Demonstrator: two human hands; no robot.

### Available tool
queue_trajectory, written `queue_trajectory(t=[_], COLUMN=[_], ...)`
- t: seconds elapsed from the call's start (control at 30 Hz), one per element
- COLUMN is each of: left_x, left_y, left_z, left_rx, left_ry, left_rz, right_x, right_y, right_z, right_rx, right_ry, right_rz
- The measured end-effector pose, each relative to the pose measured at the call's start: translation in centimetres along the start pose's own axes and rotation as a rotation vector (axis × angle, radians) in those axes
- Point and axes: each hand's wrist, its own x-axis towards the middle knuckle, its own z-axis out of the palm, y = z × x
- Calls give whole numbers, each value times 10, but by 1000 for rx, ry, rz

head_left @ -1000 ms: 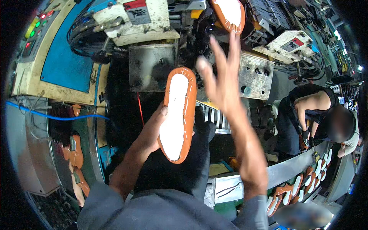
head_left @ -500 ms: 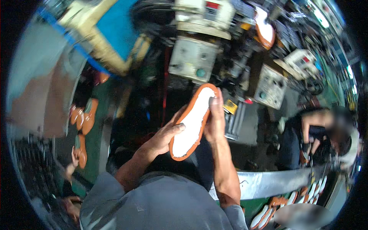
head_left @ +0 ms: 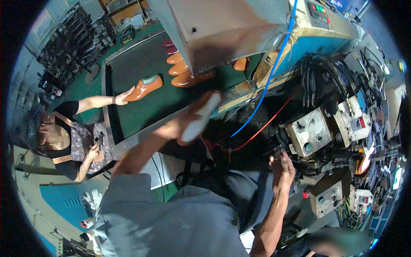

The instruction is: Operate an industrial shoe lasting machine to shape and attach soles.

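Observation:
My left hand (head_left: 182, 123) is closed round an orange-brown shoe (head_left: 205, 107) with a white underside, blurred by motion. It holds the shoe tilted at the near edge of a dark green conveyor belt (head_left: 141, 113), its white face turned toward my right. My right hand (head_left: 283, 169) hangs apart from it, beside a control box (head_left: 309, 132) on the machinery. Its fingers are loosely bent and apart, with nothing visible in them.
A co-worker's hand (head_left: 123, 97) grips another glossy orange shoe (head_left: 145, 88) over the belt. Several shoes (head_left: 177, 68) stand in a row beyond it. A metal hood (head_left: 235, 43) overhangs the belt. Blue hose (head_left: 267, 81) and red hose (head_left: 274, 118) hang between the belt and the machines.
My view has swung left from the machines toward the belt. My right hand has let go of the shoe and moved right; my left hand alone carries the shoe to the belt.

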Motion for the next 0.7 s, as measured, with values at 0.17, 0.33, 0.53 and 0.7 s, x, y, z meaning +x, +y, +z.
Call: queue_trajectory(t=[0.17,0.33,0.53,0.7], left_x=[-3,-24,22,74], left_y=[-48,-208,-257,-245], left_z=[-132,-233,-378,-299], left_rx=[737,1817,1418,1225], left_ry=[423,507,805,470], left_rz=[-333,-195,-98,-222], right_x=[-13,-7,35,70], right_y=[32,64,59,44], right_z=[-81,-146,-85,-93], right_rx=[-26,-127,-153,-268], right_ry=[164,199,18,-59], right_rz=[-21,120,193,48])
